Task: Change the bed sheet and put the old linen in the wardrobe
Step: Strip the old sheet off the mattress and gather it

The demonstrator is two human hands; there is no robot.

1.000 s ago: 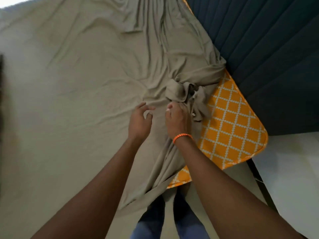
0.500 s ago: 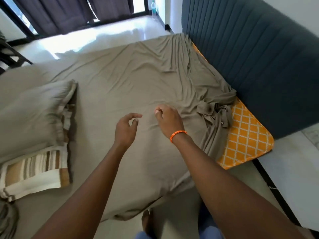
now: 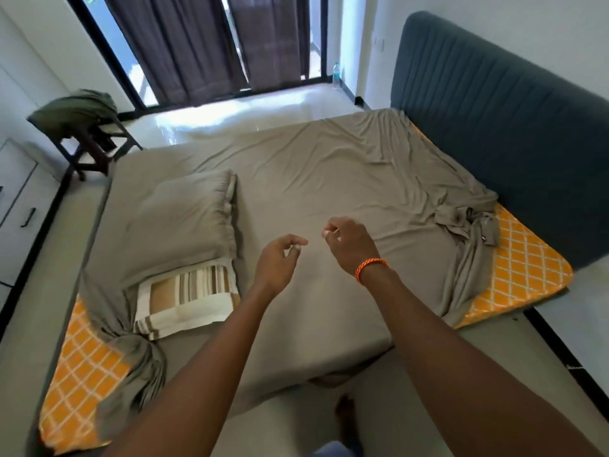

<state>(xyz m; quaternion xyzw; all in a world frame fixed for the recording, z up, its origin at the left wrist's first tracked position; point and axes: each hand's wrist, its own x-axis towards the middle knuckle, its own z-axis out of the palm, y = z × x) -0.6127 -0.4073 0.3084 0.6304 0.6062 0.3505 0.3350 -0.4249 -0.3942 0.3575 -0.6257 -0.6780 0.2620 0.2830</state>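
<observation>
We see both hands raised over the near middle of the bed; the left hand (image 3: 280,258) has its fingers loosely curled, thumb and forefinger close together, and holds nothing; the right hand (image 3: 351,245), with an orange bracelet (image 3: 370,267) at the wrist, is likewise loosely curled and holds nothing; neither hand touches the cloth. Beneath them the taupe bed sheet (image 3: 329,179) covers most of the mattress and lies creased; at the near right corner it is gathered into a knot (image 3: 468,222), and at the near left corner into a second twisted bunch (image 3: 138,351); beside each, the orange lattice-patterned mattress (image 3: 524,268) shows bare. To the left of the hands a taupe pillow (image 3: 184,222) lies on the sheet, partly on top of a striped pillow (image 3: 188,295) in brown and cream. Along the right side of the bed stands the dark blue padded headboard (image 3: 494,110). Beyond the far edge we note dark curtains (image 3: 211,44) at a window and a bottle (image 3: 336,75) on the floor by the wall; at far left a wooden stool (image 3: 92,143) carries a green cloth (image 3: 72,107); white cupboard doors (image 3: 19,192) line the left edge.
</observation>
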